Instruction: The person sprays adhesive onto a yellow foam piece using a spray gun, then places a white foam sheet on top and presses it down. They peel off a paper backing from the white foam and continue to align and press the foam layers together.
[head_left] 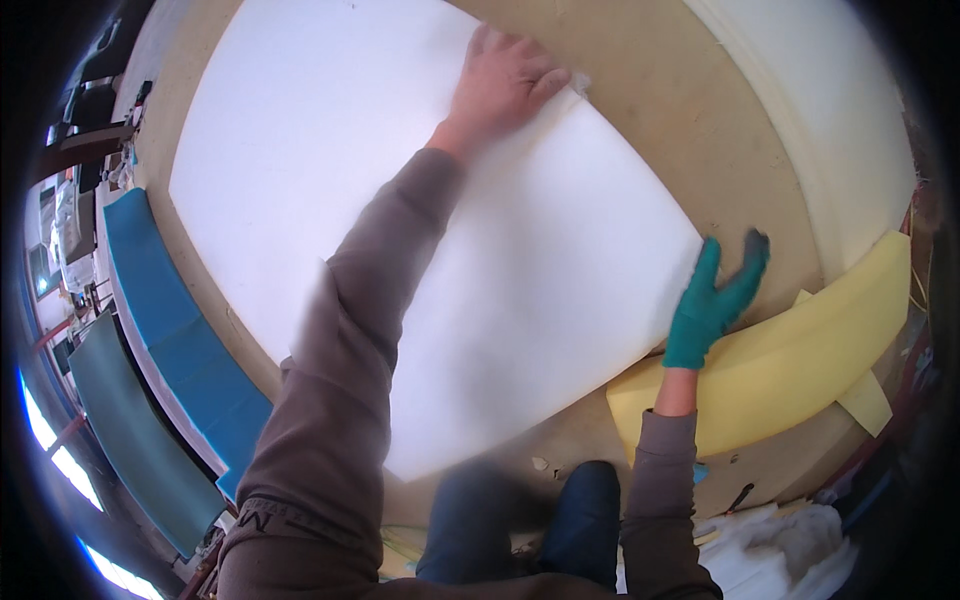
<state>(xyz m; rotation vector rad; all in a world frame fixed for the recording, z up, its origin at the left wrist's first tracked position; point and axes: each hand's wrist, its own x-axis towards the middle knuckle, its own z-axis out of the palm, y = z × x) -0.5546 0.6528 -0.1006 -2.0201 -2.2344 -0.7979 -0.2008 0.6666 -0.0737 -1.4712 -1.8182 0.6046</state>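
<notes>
A large white sheet, foam by its look, (500, 270) lies across the tan work surface in front of me. My left hand (505, 85), bare, is at its far right edge with the fingers bent over the edge; the fingertips are hidden. A small whitish tuft (581, 84) shows beside that thumb. My right hand (705, 305) wears a green glove with dark fingertips. It is held beside the sheet's right corner, thumb and fingers spread, with nothing in it.
Yellow foam pieces (770, 370) lie at the right, below my gloved hand. A thick cream-white slab (820, 110) curves along the far right. Blue (190, 330) and grey-green (140, 430) panels stand at the left. White wadding (780, 550) is heaped at lower right.
</notes>
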